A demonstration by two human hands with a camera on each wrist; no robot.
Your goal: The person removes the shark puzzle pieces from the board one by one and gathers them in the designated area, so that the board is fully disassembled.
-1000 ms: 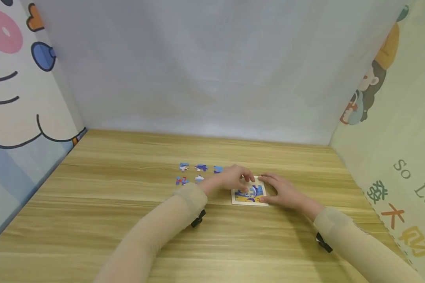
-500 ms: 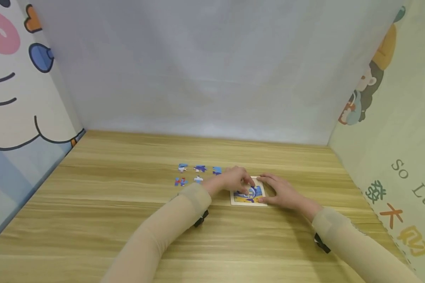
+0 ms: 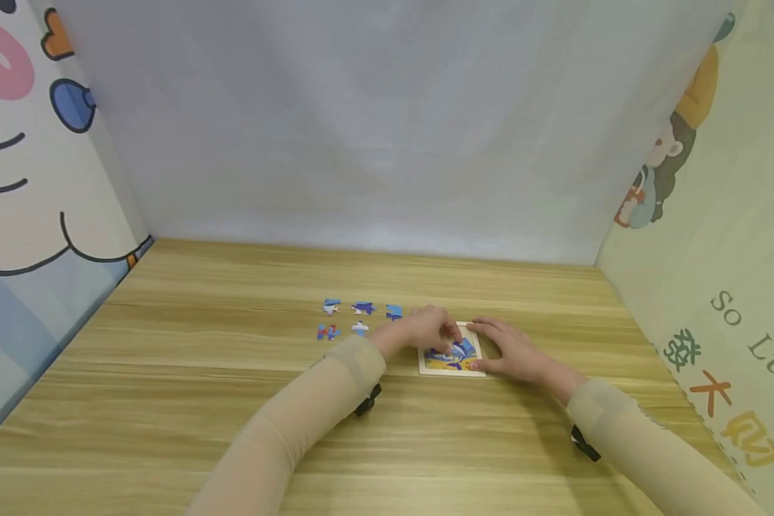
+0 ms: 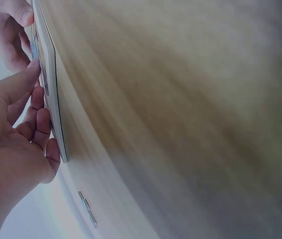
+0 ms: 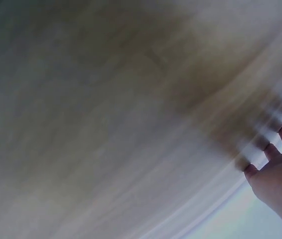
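A small framed jigsaw puzzle (image 3: 452, 373) lies on the table, with blue, white and yellow picture pieces filling its lower part. My left hand (image 3: 429, 328) reaches over it from the left, thumb and fingers bent down around a blue-and-white puzzle piece (image 3: 462, 349). In the left wrist view, my left thumb tip meets the picture surface and the other fingers curl beside the frame's edge. My right hand (image 3: 514, 348) holds the frame's right side, thumb at the near corner and fingers at the far corner. The fingers partly hide the puzzle's upper area.
Several loose puzzle pieces lie left of the frame in two rows, among them a blue-and-white one (image 3: 331, 307), a dark blue one (image 3: 363, 308) and a red-and-blue one (image 3: 328, 332). A pale cloth (image 3: 374, 143) stands behind the wooden table (image 3: 232, 287).
My left hand has moved slightly right and down onto the puzzle, its fingers drawing closer to the picture surface. The right hand stays at the frame's right side.
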